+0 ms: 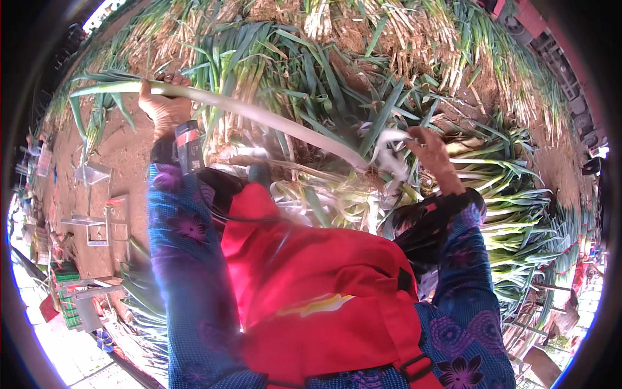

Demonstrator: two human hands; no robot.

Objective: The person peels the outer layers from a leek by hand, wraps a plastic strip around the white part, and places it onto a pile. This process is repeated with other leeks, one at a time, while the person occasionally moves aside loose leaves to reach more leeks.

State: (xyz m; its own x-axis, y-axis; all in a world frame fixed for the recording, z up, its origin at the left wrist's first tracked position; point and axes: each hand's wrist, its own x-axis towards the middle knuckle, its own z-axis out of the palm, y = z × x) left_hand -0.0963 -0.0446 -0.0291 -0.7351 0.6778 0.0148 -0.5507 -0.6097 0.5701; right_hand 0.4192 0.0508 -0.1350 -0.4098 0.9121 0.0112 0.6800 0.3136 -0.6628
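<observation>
My left hand (165, 107) is wrapped round the leafy end of a long green onion (272, 120). The onion's white shaft slants down to the right across my front, and its root end (372, 175) lies near my right hand. My right hand (431, 152) pinches a pale strip of peeled skin (392, 137), which is blurred by motion and hangs beside the root end. Pale peelings (324, 194) lie in a heap below the shaft, partly blurred.
Loose green onions (259, 58) cover the ground ahead, with soil still on many. More onions with white stalks (512, 214) are stacked at the right. A small metal stand (97, 227) and a green crate (68, 301) are at the left. A red apron (311, 279) covers my lap.
</observation>
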